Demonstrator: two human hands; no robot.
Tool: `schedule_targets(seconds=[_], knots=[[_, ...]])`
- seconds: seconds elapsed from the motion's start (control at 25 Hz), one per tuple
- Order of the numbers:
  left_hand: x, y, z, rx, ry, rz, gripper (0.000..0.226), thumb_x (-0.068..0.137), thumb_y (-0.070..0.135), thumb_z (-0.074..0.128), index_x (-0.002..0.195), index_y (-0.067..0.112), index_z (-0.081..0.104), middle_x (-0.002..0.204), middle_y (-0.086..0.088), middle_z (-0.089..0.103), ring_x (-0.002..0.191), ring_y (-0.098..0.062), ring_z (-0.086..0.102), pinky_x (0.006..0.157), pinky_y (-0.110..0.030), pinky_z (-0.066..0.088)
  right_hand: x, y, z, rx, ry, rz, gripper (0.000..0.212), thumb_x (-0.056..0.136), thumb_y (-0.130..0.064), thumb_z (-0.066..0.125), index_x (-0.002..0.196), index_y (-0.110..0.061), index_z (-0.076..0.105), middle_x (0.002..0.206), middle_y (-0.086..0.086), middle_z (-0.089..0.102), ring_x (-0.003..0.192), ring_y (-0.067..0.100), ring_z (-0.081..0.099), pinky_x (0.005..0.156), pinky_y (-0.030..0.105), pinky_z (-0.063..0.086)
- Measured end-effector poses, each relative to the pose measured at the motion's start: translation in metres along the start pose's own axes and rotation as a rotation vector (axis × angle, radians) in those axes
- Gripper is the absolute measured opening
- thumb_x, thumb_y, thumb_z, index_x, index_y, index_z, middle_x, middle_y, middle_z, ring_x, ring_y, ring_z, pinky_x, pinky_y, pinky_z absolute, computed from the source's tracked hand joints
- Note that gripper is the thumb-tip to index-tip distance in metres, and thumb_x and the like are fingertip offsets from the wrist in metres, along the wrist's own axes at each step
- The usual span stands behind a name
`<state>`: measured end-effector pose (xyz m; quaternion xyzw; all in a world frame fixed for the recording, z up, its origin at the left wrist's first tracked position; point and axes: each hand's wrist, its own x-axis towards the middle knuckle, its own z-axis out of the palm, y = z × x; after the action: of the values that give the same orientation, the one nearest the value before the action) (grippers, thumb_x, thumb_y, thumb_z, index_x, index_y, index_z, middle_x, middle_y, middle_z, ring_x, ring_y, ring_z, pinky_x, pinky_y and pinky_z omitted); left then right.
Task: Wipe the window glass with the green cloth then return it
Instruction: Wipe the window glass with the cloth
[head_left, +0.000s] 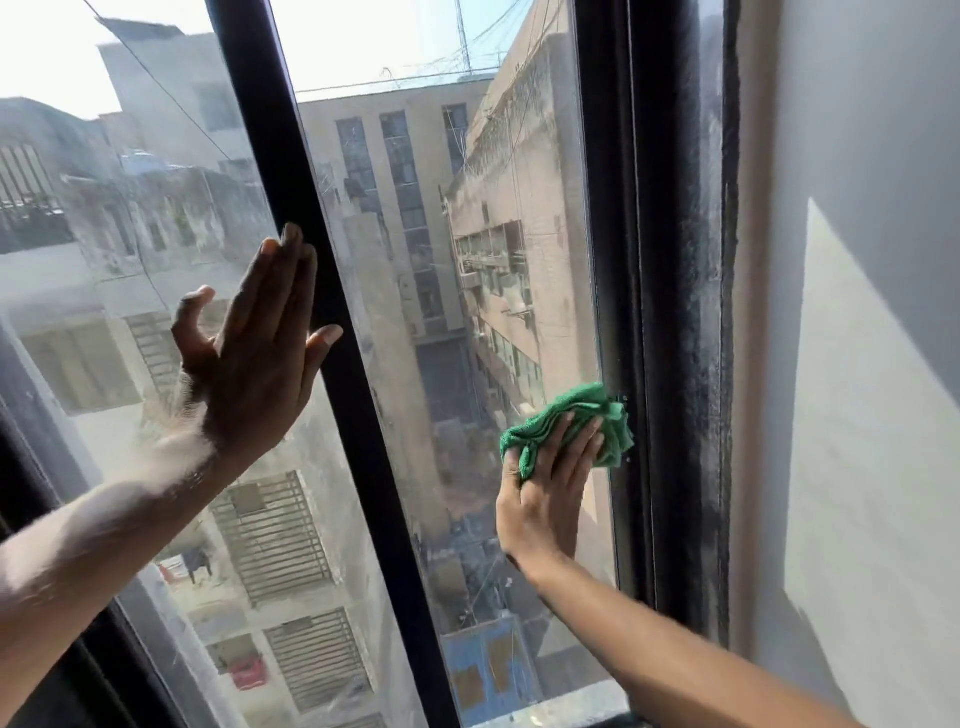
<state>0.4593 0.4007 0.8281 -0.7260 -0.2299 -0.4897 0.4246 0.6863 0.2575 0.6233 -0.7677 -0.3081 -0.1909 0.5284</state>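
Observation:
A crumpled green cloth lies against the right pane of the window glass, close to the dark right frame. My right hand presses the cloth flat to the glass with straight fingers, thumb at the cloth's lower left edge. My left hand is raised with fingers straight and together, palm against the left pane beside the dark middle bar. The glass looks smeared and dusty.
A dusty black window frame runs down the right side, with a grey wall beyond it. The lower frame crosses the bottom left. Buildings show outside through the glass.

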Motion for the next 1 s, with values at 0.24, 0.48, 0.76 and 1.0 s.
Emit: schedule_targets(seconds=[0.24,0.48,0.76,1.0], knots=[[0.003,0.006,-0.007,0.120,0.124,0.041,0.065,0.126,0.039,0.047,0.179,0.004,0.032,0.186,-0.010,0.030,0.168,-0.029,0.040,0.121,-0.050,0.023,0.128,-0.107,-0.058,-0.278,0.028,-1.078,0.073,0.107,-0.041,0.054,0.173,-0.023,0.031,0.184,0.010,0.022,0.171,0.031,0.020,0.139,0.045,0.016],[0.004,0.004,-0.004,0.153,0.144,0.060,0.067,0.124,0.039,0.053,0.178,0.005,0.034,0.186,-0.009,0.033,0.167,-0.027,0.042,0.121,-0.050,0.026,0.156,-0.167,-0.058,0.187,0.315,-0.336,0.074,0.104,-0.025,0.062,0.171,-0.007,0.034,0.182,0.025,0.018,0.170,0.044,0.015,0.138,0.058,0.020],[0.001,0.006,-0.002,0.010,0.046,-0.033,0.066,0.126,0.041,0.044,0.181,0.011,0.027,0.190,-0.003,0.021,0.173,-0.023,0.031,0.124,-0.055,0.025,0.015,0.024,0.001,-0.386,-0.202,-1.017,0.086,0.106,-0.037,0.058,0.177,-0.029,0.010,0.187,-0.001,-0.007,0.172,0.021,-0.012,0.141,0.048,0.014],[0.003,0.009,-0.011,0.014,-0.043,-0.048,0.066,0.127,0.044,0.038,0.182,0.011,0.023,0.190,-0.004,0.016,0.175,-0.024,0.023,0.127,-0.063,0.025,-0.008,0.010,0.007,0.098,0.004,-0.044,0.079,0.113,-0.048,0.044,0.171,-0.017,0.000,0.182,0.010,-0.011,0.171,0.030,-0.008,0.140,0.052,0.008]])
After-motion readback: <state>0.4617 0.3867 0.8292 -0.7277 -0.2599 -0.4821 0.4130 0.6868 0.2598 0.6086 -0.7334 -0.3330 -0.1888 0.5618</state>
